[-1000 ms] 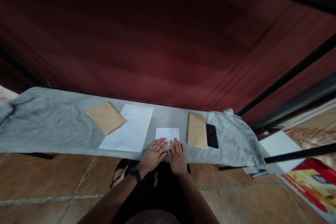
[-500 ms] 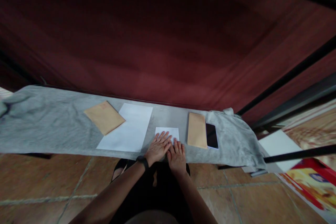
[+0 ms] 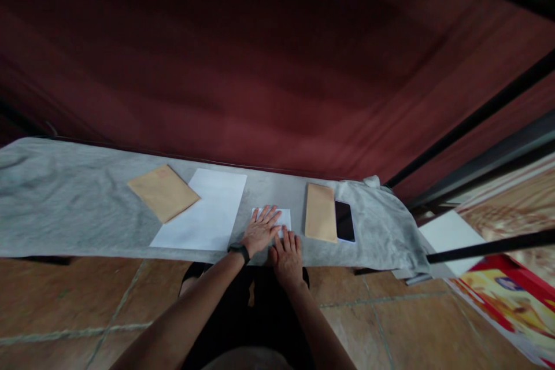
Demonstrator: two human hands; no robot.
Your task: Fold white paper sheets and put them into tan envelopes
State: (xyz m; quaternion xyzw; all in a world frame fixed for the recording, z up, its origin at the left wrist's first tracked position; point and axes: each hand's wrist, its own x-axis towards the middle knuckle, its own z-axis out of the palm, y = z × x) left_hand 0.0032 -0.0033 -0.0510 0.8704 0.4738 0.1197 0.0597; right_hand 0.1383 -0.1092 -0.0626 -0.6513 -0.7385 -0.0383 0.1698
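Observation:
A small folded white paper (image 3: 284,217) lies on a grey cloth (image 3: 65,196) spread over a low bench. My left hand (image 3: 261,230) lies flat on the paper with its fingers spread, covering most of it; a black band sits on that wrist. Just to its right, my right hand (image 3: 287,253) rests flat at the paper's near edge, fingers stretched out. Neither hand grips anything.
On the cloth lie a large white sheet (image 3: 203,211), a brown envelope (image 3: 162,192) overlapping its left side, a second brown envelope (image 3: 321,212) right of my hands, and a dark phone (image 3: 344,221). A dark red wall rises behind. Tiled floor lies below, printed papers (image 3: 498,289) at right.
My left hand has slid forward over the small white paper, from its near edge to covering most of it. My right hand stayed at the near edge. The view shifted slightly.

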